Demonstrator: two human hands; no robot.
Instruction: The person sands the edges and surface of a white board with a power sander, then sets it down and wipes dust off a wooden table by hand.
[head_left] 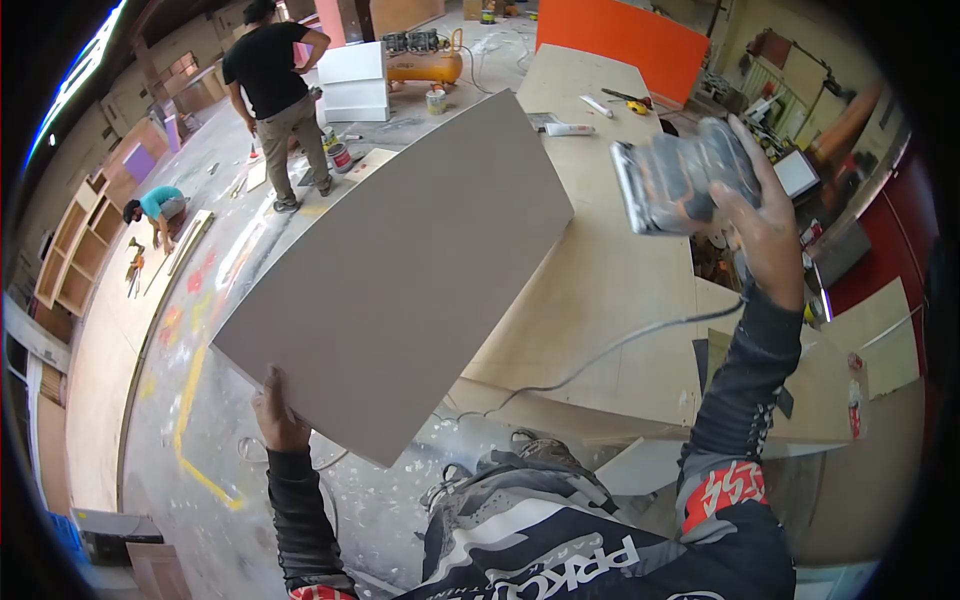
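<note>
A flat grey-brown panel [400, 270] is tilted up in front of me. My left hand [280, 415] grips its near lower edge, thumb on the face and the fingers hidden behind. The panel's far right corner is over the plywood worktable [610, 300]. Raised at the right, my right hand [765, 215] is wrapped round an electric sander [680, 180], slightly blurred. Its flat sanding pad faces left, apart from the panel. A dark power cord [610, 350] runs from near my right forearm across the table.
On the table lie a white tube [570, 129] and a yellow tape measure [636, 107]. An orange panel [620, 50] stands behind it. One person [275, 90] stands at the back left; another crouches [160, 205] by a long board. An orange compressor [425, 66] sits farther back.
</note>
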